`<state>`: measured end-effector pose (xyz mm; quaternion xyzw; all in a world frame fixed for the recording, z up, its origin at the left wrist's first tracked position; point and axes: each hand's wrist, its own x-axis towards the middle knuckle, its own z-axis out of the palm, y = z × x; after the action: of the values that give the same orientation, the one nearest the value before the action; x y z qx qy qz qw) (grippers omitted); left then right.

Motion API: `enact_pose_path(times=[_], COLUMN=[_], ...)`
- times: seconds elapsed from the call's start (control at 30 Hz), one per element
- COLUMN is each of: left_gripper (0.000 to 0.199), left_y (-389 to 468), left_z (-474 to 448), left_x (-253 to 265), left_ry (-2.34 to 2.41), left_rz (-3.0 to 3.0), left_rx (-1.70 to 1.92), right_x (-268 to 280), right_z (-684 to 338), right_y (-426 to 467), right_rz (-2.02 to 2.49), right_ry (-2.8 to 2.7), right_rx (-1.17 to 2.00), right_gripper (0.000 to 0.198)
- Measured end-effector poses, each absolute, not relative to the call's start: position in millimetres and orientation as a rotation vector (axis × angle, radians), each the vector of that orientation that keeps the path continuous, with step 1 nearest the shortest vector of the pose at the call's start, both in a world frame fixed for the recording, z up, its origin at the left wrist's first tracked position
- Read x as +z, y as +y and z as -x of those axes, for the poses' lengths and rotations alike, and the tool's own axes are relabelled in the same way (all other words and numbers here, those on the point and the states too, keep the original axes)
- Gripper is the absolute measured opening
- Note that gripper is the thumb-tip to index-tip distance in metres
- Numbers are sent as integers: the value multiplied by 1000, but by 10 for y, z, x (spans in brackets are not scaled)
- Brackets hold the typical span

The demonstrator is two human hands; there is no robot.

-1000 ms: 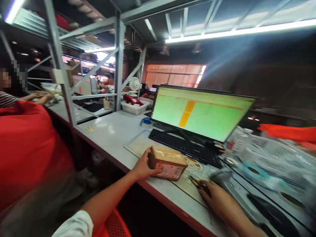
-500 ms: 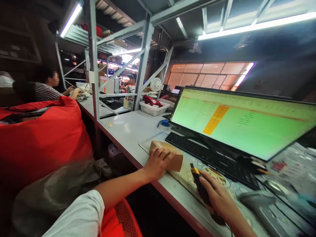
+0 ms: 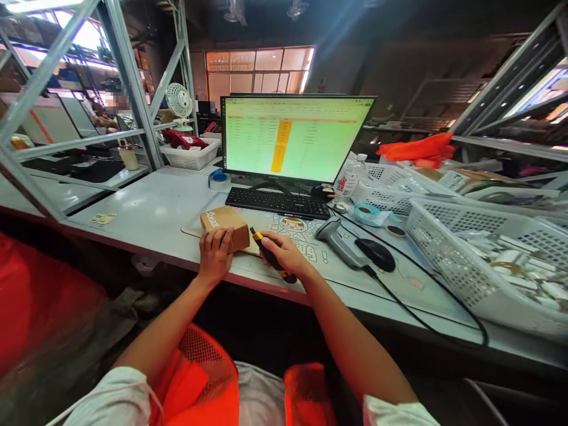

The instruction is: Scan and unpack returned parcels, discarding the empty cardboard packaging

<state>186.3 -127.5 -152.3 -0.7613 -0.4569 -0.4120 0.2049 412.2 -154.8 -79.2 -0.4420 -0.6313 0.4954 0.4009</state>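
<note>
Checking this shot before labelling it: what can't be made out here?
In the head view:
- Brown cardboard box: inside hidden by its walls; near side partly covered by the left hand.
- Black-and-yellow cutter: handle partly covered by the right hand.
- Wide black-framed monitor: text too small.
- Large white perforated plastic basket: cut off by the right edge.

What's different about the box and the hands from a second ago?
The box in the left hand has been turned: its label faced front, now lettering shows on top. The right hand has brought the cutter nearer it. Both hands still hold on; the keyboard stayed put.
</note>
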Motion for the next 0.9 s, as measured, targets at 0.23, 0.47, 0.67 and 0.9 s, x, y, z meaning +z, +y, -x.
enact_pose_path(times=[0.23, 0.47, 0.67, 0.9], left_gripper=[65, 62, 61, 59], left_y=[-1285, -1278, -1289, -1294], left_z=[-1861, -1868, -1878, -1893], left_x=[-1513, -1535, -1513, -1502], left_ry=[-1242, -1258, -1343, -1344], left_rz=[2093, 2089, 2138, 2133], left_rx=[-1174, -1195, -1164, -1200], right_x=[-812, -794, -739, -738], right_z=[-4055, -4026, -3787, -3701], right_y=[-1535, -1575, -1684, -1731], right_rz=[1199, 1471, 1742, 1911], right_ry=[-1749, -1939, -2099, -2092], right_rx=[1062, 459, 114, -29], right_gripper=[56, 35, 45, 53])
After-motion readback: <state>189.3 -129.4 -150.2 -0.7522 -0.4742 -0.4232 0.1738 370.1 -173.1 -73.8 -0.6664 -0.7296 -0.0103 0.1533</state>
